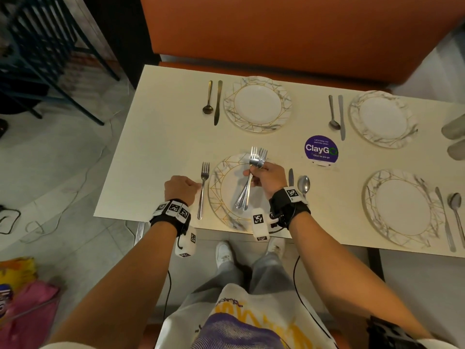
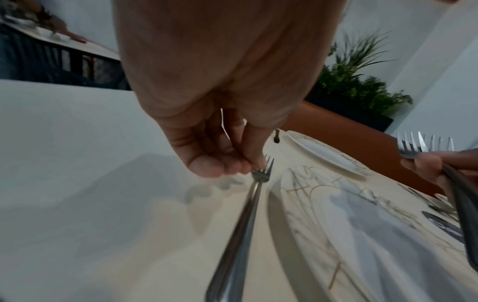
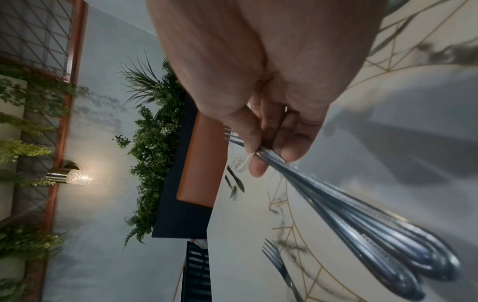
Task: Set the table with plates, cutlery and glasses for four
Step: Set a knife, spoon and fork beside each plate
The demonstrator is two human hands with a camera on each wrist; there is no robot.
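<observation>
A fork (image 1: 202, 197) (image 2: 240, 224) lies flat on the table just left of the near-left plate (image 1: 221, 205) (image 2: 336, 214). My left hand (image 1: 181, 188) (image 2: 220, 159) is curled beside it and pinches the fork just below the tines with its fingertips. Above that plate my right hand (image 1: 268, 177) (image 3: 271, 132) grips a bundle of three forks (image 1: 247, 187) (image 3: 362, 224), tines pointing away from me. A knife (image 1: 291, 177) and a spoon (image 1: 304, 183) lie to the right of the plate.
Three more plates (image 1: 229, 104) (image 1: 354, 117) (image 1: 370, 197) each have a knife and spoon beside them. Two glasses (image 1: 453, 127) lie at the right edge. A purple ClayGo sign (image 1: 321, 149) stands mid-table. An orange bench (image 1: 276, 34) runs behind.
</observation>
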